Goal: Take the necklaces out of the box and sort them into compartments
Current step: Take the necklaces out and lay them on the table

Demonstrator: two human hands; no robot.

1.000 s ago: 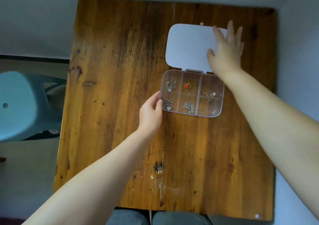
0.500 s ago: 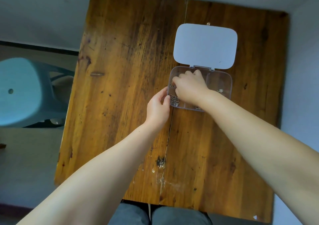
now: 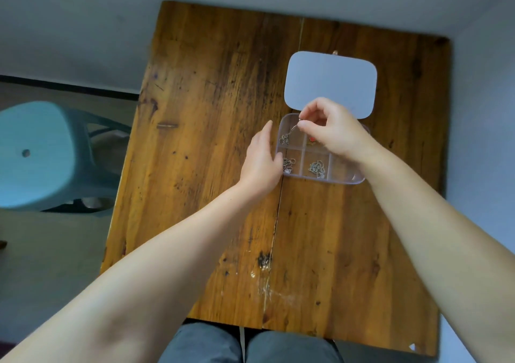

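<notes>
A clear plastic compartment box (image 3: pixel 338 180) lies on the wooden table (image 3: pixel 211 145), its white lid (image 3: pixel 331 82) folded open behind it. My right hand (image 3: pixel 334 131) hovers over the back row and pinches a thin silver necklace (image 3: pixel 287 137), whose chain hangs into the back-left compartment. My left hand (image 3: pixel 260 162) rests against the box's left edge, steadying it. Another silver necklace (image 3: pixel 288 166) lies in the front-left compartment and a third (image 3: pixel 317 167) in the front-middle one. A red pendant (image 3: pixel 312 139) peeks out under my right hand.
A teal plastic stool (image 3: pixel 39 153) stands off the table's left side. The table's right edge runs close to a pale wall. My knees (image 3: pixel 245 346) sit at the table's near edge.
My right hand left the lid, dipped into the box and has now risen with a silver chain pinched in its fingers. My left hand stayed at the box's left edge.
</notes>
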